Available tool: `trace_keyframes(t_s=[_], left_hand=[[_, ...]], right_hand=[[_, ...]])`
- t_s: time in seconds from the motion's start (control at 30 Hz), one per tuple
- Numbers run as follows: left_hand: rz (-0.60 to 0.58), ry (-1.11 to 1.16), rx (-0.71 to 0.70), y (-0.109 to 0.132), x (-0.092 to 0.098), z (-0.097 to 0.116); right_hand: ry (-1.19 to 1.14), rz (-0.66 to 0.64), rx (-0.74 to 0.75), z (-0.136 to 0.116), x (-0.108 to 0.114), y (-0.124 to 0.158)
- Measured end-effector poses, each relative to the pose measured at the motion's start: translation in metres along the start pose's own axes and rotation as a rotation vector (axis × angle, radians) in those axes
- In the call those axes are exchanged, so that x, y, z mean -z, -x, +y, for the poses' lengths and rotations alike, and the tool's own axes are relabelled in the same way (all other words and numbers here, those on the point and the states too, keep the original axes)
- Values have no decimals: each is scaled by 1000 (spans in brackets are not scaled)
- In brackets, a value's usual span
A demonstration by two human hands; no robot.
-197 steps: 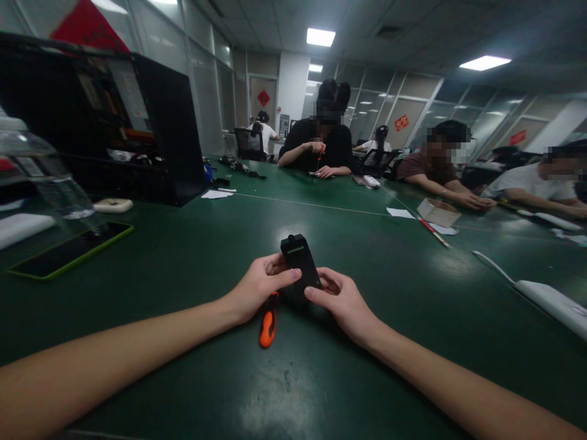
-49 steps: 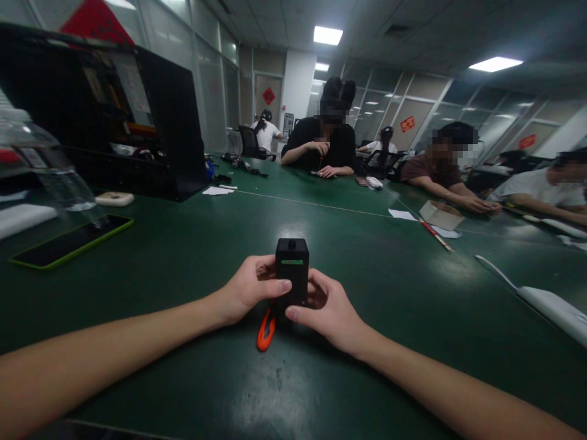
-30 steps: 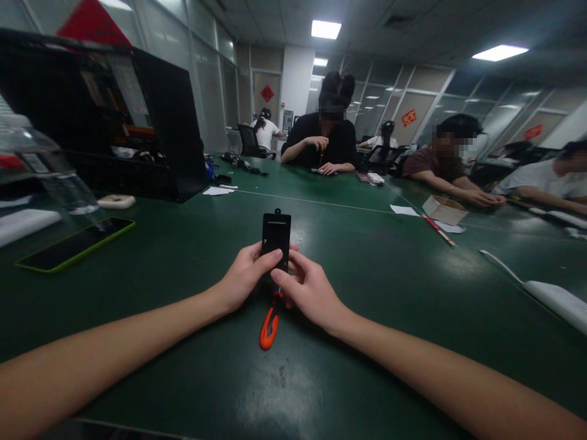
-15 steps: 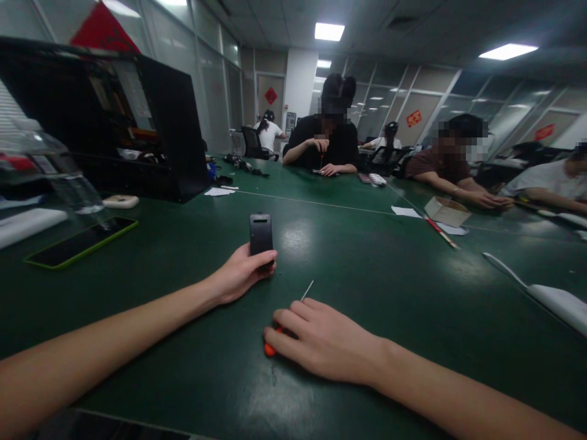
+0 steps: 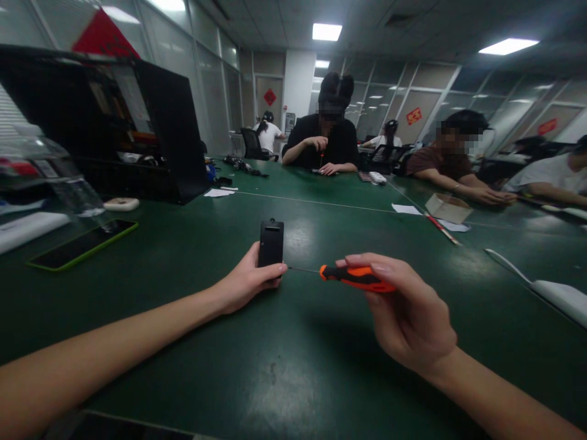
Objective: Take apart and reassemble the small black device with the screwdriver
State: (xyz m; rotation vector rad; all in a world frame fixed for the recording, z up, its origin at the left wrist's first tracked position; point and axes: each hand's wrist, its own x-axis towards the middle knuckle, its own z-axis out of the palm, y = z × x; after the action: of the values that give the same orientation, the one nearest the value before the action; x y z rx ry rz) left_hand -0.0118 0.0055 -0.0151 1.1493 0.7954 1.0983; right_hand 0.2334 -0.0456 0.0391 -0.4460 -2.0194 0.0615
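Note:
My left hand (image 5: 245, 284) grips a small black box-shaped device (image 5: 270, 242) and holds it upright on the green table (image 5: 284, 366). My right hand (image 5: 408, 315) is raised above the table, its fingers closed round an orange-handled screwdriver (image 5: 355, 277). The screwdriver lies level, and its thin metal shaft points left at the device's lower side, the tip close by my left thumb.
A phone in a green case (image 5: 82, 244) lies at the left, near a clear plastic bottle (image 5: 68, 183) and a black open case (image 5: 105, 122). Several people sit working at the far side. A cardboard box (image 5: 447, 208) and a white long object (image 5: 550, 290) lie at the right.
My right hand left the device, took the orange screwdriver off the table and lifted it, tip toward the device. My left hand alone now keeps the device upright.

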Motion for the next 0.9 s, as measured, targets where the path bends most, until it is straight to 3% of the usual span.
trace_keyframes(t_s=[0.5, 0.67, 0.9], left_hand=[[-45, -57, -20, -2, -1, 0], [19, -51, -9, -1, -1, -2], [115, -252, -139, 0, 2, -3]], right_hand=[[26, -41, 40, 1, -5, -1], [100, -125, 86, -3, -5, -4], [207, -261, 134, -14, -9, -5]])
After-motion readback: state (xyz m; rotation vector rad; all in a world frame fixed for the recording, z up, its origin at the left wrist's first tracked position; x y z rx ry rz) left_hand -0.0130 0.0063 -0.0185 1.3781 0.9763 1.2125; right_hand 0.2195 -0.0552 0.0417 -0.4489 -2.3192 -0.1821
